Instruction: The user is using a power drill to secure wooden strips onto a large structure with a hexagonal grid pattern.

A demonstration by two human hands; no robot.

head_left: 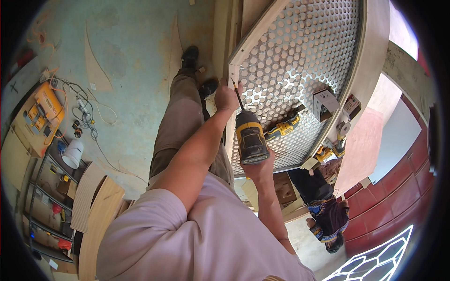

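Near the centre of the frame, the right hand [259, 167] is closed around the grip of a yellow and black cordless drill [251, 136]. The drill points up and a little to the left, and its long thin dark bit [237, 97] reaches toward the wooden edge of the frame just above. The left hand [227, 97] is at the tip of this bit, slightly above the centre of the picture. Its fingers are curled and pressed against the pale wooden frame edge [255, 33], but I cannot tell if they pinch a screw or only hold the wood.

The wooden edge belongs to a big round panel of perforated shiny metal sheet [304, 51], which fills the upper middle and upper right of the picture. On this sheet, to the right of the drill, lies a second yellow and black power tool [281, 129]. Further right a small white and dark cardboard box [325, 104] stands on the sheet, and a roll of white tape [344, 128] is near the rim.

The person wears a light pink shirt [206, 239] in the lower middle and grey-brown trousers [180, 122] going up to a black shoe [190, 57]. At the left edge there is a yellow tool case [44, 110] with tangled cables, and below it a white plastic bucket [73, 153].
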